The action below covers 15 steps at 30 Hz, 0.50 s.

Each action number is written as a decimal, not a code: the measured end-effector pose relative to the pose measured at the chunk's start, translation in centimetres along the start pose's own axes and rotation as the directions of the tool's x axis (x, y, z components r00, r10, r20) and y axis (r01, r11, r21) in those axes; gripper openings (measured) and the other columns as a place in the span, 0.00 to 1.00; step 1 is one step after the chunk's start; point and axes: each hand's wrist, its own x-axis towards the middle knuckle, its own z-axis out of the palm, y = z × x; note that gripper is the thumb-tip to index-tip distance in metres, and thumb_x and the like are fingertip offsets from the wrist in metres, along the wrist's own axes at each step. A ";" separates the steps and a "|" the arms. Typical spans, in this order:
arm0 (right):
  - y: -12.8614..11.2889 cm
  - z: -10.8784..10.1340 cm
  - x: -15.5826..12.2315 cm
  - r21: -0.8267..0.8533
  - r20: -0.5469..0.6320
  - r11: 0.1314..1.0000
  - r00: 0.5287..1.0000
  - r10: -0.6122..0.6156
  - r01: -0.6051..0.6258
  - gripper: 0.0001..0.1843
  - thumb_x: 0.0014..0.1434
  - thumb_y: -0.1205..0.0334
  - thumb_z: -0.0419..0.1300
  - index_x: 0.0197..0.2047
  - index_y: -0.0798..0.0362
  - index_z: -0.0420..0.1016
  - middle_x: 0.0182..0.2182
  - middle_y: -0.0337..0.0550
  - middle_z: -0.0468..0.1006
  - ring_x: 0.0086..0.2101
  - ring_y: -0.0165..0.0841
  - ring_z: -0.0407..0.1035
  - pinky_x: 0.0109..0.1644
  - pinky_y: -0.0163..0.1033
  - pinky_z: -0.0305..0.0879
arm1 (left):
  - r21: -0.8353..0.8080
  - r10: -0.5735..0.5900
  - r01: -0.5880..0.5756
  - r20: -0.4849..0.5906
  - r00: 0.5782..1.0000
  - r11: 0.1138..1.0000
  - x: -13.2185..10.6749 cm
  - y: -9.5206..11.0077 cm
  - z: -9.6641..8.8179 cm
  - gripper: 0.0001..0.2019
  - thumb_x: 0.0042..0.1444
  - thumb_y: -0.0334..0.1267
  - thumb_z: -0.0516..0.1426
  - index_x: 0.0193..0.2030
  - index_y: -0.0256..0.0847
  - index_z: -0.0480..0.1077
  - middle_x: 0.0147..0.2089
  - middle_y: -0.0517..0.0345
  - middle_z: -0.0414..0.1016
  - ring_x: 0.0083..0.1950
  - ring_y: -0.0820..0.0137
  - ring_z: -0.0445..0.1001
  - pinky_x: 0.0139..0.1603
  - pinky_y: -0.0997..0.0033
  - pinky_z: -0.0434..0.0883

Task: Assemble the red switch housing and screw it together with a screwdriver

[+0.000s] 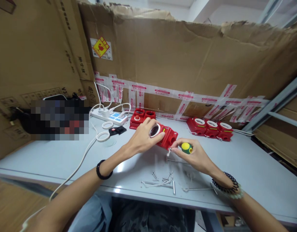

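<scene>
My left hand [143, 138] grips a red plastic box [165, 136] with a white ring on its top, holding it tilted just above the white table [247, 170]. My right hand [195, 156] is closed round a screwdriver with a yellow-and-green handle [186, 148]; its thumb and forefinger also pinch a small white piece at the box's lower corner. Both hands meet at the box in the middle of the table.
Loose screws and long pins [163, 180] lie near the table's front edge. Three finished red boxes [211, 129] stand at the back right, two more [141, 117] behind my left hand. A white power strip [109, 116], white rings [103, 135] and cardboard walls [187, 58] surround.
</scene>
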 end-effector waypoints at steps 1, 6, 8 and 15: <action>0.1 0.0 0.0 -0.005 -0.009 1.000 1.000 -0.006 0.006 0.05 0.56 0.61 0.61 0.31 0.53 0.75 0.29 0.38 0.78 0.30 0.28 0.70 0.36 0.32 0.65 | -0.005 -0.004 0.004 0.001 1.000 1.000 0.0 0.0 0.0 0.14 0.57 0.47 0.54 0.44 0.40 0.66 0.42 0.56 0.66 0.43 0.64 0.68 0.47 0.60 0.66; 0.5 0.4 -0.1 -0.050 -0.069 0.998 0.997 -0.047 0.043 0.04 0.56 0.63 0.59 0.32 0.53 0.74 0.29 0.39 0.77 0.30 0.28 0.70 0.35 0.33 0.65 | -0.019 -0.038 0.038 0.009 0.999 0.999 0.1 -0.1 0.2 0.14 0.58 0.47 0.53 0.44 0.40 0.66 0.39 0.57 0.66 0.40 0.66 0.67 0.44 0.63 0.65; 0.7 0.7 -0.1 -0.099 -0.118 0.992 0.989 -0.086 0.075 0.03 0.56 0.65 0.59 0.32 0.53 0.73 0.28 0.38 0.76 0.29 0.28 0.69 0.34 0.33 0.65 | -0.020 -0.080 0.080 0.004 0.997 0.997 0.1 -0.1 0.3 0.13 0.58 0.47 0.53 0.43 0.41 0.66 0.37 0.59 0.65 0.38 0.67 0.66 0.42 0.64 0.65; 1.6 1.6 -0.2 -0.340 -0.188 0.899 0.917 -0.351 0.275 0.09 0.55 0.71 0.56 0.38 0.52 0.75 0.29 0.41 0.77 0.29 0.29 0.70 0.36 0.36 0.66 | -0.062 -0.149 0.149 0.010 0.989 0.987 0.1 -0.4 1.0 0.10 0.58 0.45 0.52 0.39 0.41 0.65 0.36 0.59 0.67 0.38 0.67 0.66 0.41 0.65 0.64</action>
